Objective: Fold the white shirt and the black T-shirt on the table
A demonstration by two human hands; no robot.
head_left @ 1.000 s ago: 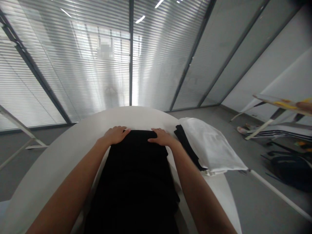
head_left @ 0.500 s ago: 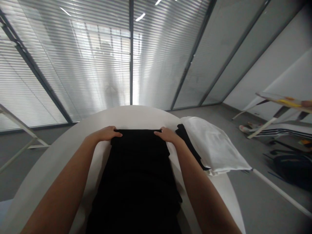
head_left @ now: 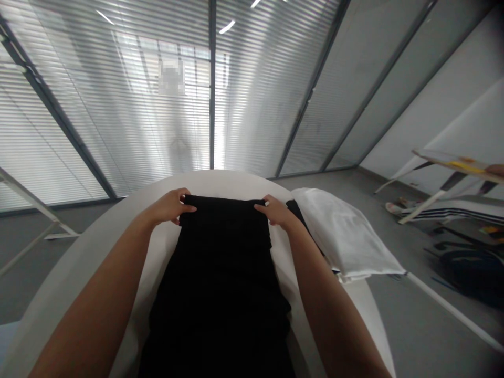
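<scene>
A black garment, its exact kind unclear, lies lengthwise on the round white table and runs toward me past the bottom of the view. My left hand pinches its far left corner, thumb on top and fingers beneath. At the far right corner my right hand grips it the same way. Between the hands the far edge is a straight folded band, slightly raised. Beside my right forearm lies a folded white cloth, with black fabric showing under its left side.
Slatted blinds behind glass panels stand beyond the table. On the right, a person's leg in striped trousers shows under another table, near a dark bag. A white frame leg stands at left.
Both hands have lifted the black garment's far edge a little up and away from me. The white cloth has stayed in place.
</scene>
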